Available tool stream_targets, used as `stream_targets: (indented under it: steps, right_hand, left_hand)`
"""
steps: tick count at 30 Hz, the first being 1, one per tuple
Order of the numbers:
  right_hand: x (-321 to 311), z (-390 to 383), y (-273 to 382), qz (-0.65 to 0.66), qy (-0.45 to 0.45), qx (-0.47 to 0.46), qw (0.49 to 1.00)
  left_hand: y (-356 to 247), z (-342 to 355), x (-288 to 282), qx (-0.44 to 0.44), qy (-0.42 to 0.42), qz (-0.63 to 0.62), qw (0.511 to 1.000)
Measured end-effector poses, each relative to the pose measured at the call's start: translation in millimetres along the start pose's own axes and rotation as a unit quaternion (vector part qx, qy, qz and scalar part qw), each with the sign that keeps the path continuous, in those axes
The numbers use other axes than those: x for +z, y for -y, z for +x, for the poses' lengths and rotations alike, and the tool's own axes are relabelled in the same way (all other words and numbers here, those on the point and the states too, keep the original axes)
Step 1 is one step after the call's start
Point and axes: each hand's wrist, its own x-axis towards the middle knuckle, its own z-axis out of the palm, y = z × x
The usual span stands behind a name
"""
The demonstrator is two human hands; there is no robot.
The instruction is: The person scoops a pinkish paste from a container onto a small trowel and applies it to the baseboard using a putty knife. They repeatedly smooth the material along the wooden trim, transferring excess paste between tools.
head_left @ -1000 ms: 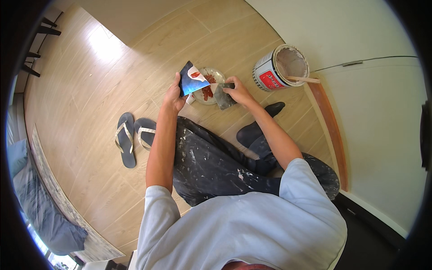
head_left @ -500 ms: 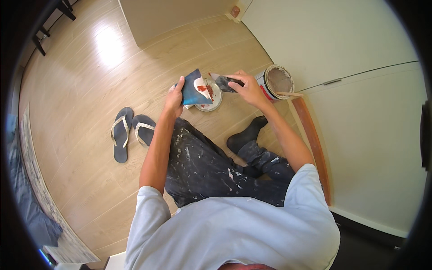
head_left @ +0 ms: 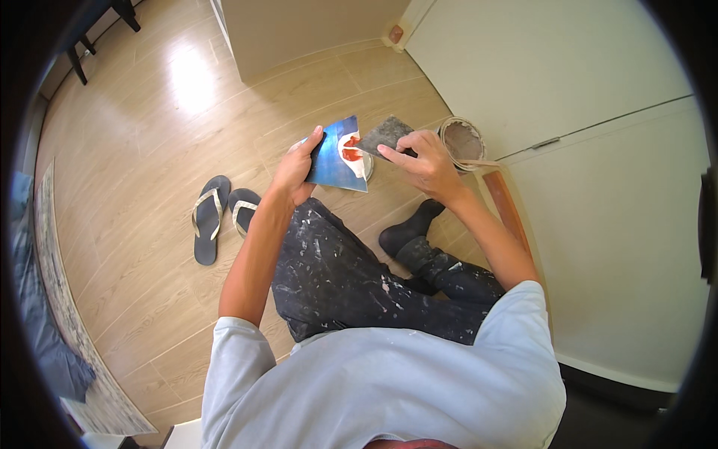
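Note:
My left hand (head_left: 295,172) grips a thin blue sheet (head_left: 327,168) by its left edge, thumb on top. Near the sheet's right edge lies a dab of white paste (head_left: 357,169) with a streaky orange-red blob (head_left: 350,153) in it. My right hand (head_left: 430,166) pinches a dark grey flat scraper (head_left: 390,136), its left corner at the red blob. Most of the pale round dish (head_left: 370,165) on the floor is hidden behind the sheet. Just beyond my right hand stands an open can of pale paste (head_left: 464,138), a stick across its rim.
Dark flip-flops (head_left: 210,221) lie on the wood-look floor to the left of my paint-spattered trousers (head_left: 329,277). My black-socked foot (head_left: 407,230) is below the can. White panels (head_left: 598,239) and a reddish-brown strip (head_left: 505,206) border the right side. A wall end (head_left: 299,37) stands ahead.
The scraper has turned to show its broad face, and its corner has come to the red blob. The blue sheet has shifted slightly right and now covers most of the dish.

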Motion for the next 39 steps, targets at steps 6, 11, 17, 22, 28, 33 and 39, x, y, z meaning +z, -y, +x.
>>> stream_targets:
  steps: [6,11,17,22,28,33,39]
  right_hand:
    - [-87,3,14,-0.017,0.041,0.001,0.999]
    - [-133,-2,34,-0.004,0.112,-0.015,0.994]
    - [-181,-28,37,-0.054,0.142,-0.010,0.988]
    - [-205,-73,32,-0.043,0.127,0.058,0.989]
    - [-228,-119,33,-0.046,0.095,0.120,0.987]
    - [-232,-138,60,-0.086,-0.029,0.152,0.984]
    - [-236,-154,70,-0.100,-0.080,0.186,0.974]
  left_hand:
    - [0,-22,29,0.030,0.004,0.121,0.992]
    - [6,-39,84,0.047,0.037,0.138,0.989]
    - [31,-41,126,0.017,0.100,0.127,0.987]
    - [65,-24,158,-0.024,0.112,0.143,0.983]
    - [89,-9,201,-0.117,0.166,0.104,0.974]
    - [96,-25,251,-0.226,0.195,-0.022,0.954]
    - [82,-36,275,-0.245,0.253,-0.022,0.936]
